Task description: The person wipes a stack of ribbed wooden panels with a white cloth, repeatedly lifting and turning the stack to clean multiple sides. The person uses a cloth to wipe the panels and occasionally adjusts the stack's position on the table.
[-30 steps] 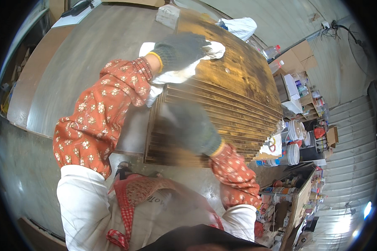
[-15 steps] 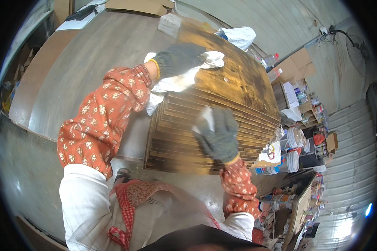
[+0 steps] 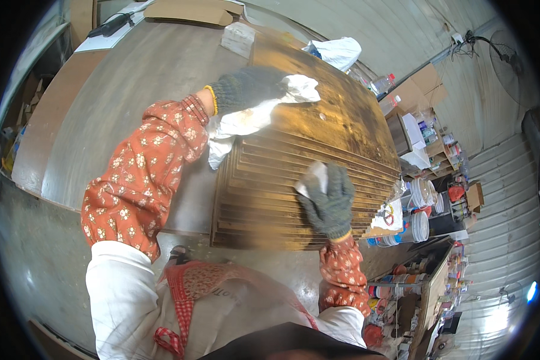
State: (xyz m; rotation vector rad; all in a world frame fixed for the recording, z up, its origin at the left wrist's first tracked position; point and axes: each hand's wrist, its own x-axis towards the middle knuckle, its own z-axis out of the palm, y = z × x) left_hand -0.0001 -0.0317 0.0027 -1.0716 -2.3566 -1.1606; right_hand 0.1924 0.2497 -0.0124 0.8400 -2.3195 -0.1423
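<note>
Right hand (image 3: 330, 203) shifted rightward, gripping white pad (image 3: 315, 179); left hand (image 3: 249, 90) covers cloth (image 3: 246, 122), grip unclear

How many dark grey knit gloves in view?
2 dark grey knit gloves with yellow cuffs: one on the left hand, over a bunched white cloth; one on the right hand, holding a white pad over stacked brown wooden boards. Others could be hidden.
</note>
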